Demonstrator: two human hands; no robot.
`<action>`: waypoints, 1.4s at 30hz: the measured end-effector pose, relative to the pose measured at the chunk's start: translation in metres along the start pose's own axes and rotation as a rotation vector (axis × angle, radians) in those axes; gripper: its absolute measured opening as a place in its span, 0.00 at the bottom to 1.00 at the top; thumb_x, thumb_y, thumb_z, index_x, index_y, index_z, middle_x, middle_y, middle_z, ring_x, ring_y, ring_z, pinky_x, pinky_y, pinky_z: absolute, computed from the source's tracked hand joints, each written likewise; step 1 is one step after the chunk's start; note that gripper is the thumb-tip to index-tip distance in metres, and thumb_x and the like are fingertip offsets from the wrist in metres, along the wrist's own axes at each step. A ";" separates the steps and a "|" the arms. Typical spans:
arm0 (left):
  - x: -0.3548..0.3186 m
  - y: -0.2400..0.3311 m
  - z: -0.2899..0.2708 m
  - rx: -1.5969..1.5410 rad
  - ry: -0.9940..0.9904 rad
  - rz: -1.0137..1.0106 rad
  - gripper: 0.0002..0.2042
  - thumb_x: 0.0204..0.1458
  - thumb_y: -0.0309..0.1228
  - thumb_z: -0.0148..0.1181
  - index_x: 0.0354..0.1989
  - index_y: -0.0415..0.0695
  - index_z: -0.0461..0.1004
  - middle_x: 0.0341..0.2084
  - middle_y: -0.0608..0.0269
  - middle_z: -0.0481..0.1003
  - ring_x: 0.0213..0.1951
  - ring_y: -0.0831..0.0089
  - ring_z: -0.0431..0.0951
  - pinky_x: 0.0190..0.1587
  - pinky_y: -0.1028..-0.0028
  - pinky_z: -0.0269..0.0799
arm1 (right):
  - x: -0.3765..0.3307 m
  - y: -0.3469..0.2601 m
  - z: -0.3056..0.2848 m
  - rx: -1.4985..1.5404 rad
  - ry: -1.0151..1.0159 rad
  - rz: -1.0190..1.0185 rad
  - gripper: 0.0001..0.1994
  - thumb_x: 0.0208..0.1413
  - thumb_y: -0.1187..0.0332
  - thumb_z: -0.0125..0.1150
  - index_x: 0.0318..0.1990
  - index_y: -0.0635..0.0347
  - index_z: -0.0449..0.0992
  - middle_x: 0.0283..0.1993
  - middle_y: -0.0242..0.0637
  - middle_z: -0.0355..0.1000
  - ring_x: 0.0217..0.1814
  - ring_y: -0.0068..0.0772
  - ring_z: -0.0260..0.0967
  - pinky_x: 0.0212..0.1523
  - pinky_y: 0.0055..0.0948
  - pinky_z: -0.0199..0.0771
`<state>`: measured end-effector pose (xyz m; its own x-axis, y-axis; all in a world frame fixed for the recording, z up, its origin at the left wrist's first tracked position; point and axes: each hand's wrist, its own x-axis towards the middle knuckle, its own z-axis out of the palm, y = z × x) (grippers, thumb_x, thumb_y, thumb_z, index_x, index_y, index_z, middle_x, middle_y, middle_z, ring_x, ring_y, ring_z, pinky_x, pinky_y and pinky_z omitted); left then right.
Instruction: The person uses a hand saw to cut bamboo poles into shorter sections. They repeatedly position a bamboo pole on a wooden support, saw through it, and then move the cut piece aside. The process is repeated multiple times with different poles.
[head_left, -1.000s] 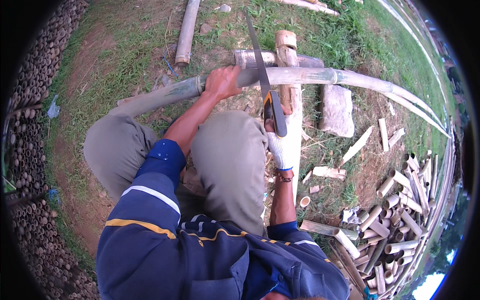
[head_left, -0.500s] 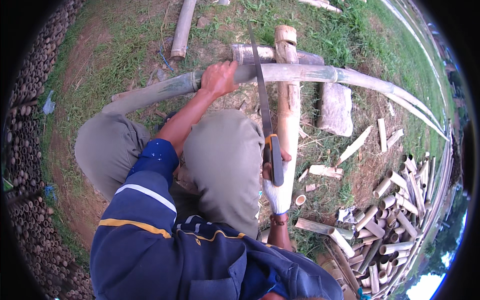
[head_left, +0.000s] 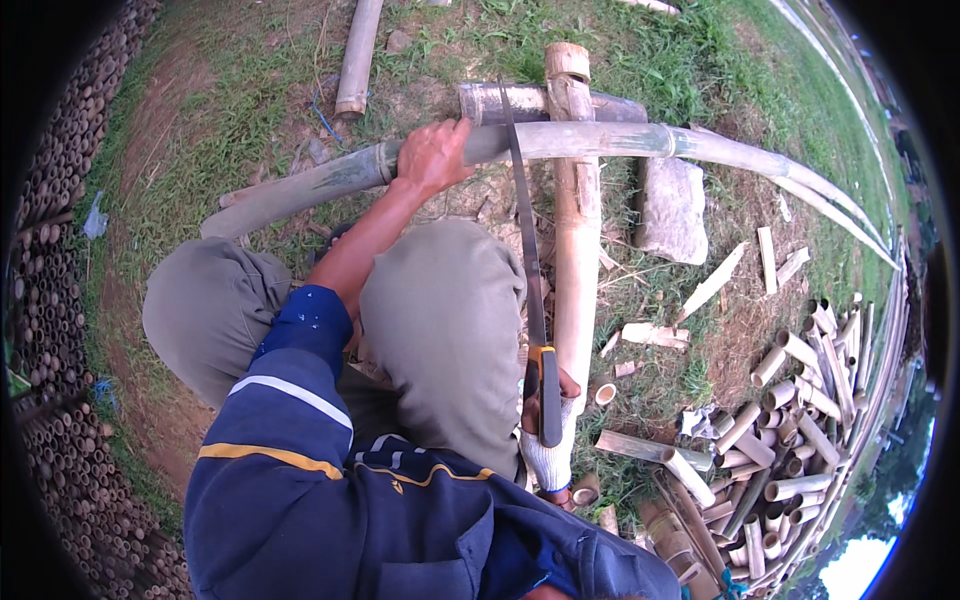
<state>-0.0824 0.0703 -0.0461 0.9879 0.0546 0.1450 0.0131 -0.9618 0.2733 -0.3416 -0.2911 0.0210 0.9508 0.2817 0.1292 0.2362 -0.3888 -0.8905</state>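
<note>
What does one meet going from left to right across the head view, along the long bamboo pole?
Left hand gripping the pole → saw blade → upright bamboo post → stone → cut bamboo pieces.

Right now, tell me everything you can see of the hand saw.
The hand saw has a long, thin, dark metal blade and a black handle with an orange-yellow band at the blade end. It runs almost straight away from the person, its far end across the long bamboo pole. The gloved right hand grips the handle near the knee. The bare left hand grips the pole just left of the blade, apart from it. Teeth are too fine to see.
</note>
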 end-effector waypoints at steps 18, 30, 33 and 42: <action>0.006 -0.001 -0.004 -0.040 -0.007 0.008 0.26 0.46 0.40 0.81 0.50 0.45 0.77 0.42 0.47 0.84 0.47 0.48 0.88 0.52 0.51 0.85 | 0.015 -0.027 -0.010 0.127 -0.050 0.302 0.31 0.67 0.66 0.65 0.74 0.62 0.63 0.58 0.40 0.70 0.56 0.33 0.72 0.63 0.33 0.71; 0.007 -0.002 0.001 -0.046 0.017 0.023 0.29 0.44 0.41 0.83 0.52 0.45 0.77 0.44 0.50 0.85 0.49 0.49 0.87 0.53 0.51 0.85 | 0.258 0.007 0.078 0.166 0.037 -0.080 0.32 0.60 0.81 0.63 0.72 0.60 0.66 0.46 0.35 0.69 0.40 0.27 0.69 0.46 0.31 0.76; 0.008 -0.004 -0.008 -0.066 -0.002 0.010 0.25 0.45 0.38 0.81 0.49 0.43 0.77 0.42 0.48 0.84 0.48 0.48 0.87 0.53 0.51 0.85 | 0.155 0.012 0.051 0.158 -0.060 0.163 0.34 0.60 0.81 0.64 0.75 0.60 0.63 0.49 0.33 0.68 0.40 0.21 0.67 0.46 0.25 0.75; -0.003 -0.008 -0.004 -0.021 0.054 -0.008 0.27 0.43 0.40 0.83 0.48 0.44 0.77 0.41 0.49 0.84 0.47 0.48 0.87 0.52 0.51 0.85 | 0.085 0.007 0.025 0.060 -0.070 0.170 0.36 0.59 0.84 0.58 0.76 0.59 0.61 0.51 0.33 0.69 0.41 0.22 0.66 0.50 0.25 0.73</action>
<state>-0.0865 0.0785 -0.0448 0.9780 0.0774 0.1935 0.0173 -0.9554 0.2949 -0.2644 -0.2481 0.0148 0.9591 0.2779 -0.0538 0.0595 -0.3836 -0.9216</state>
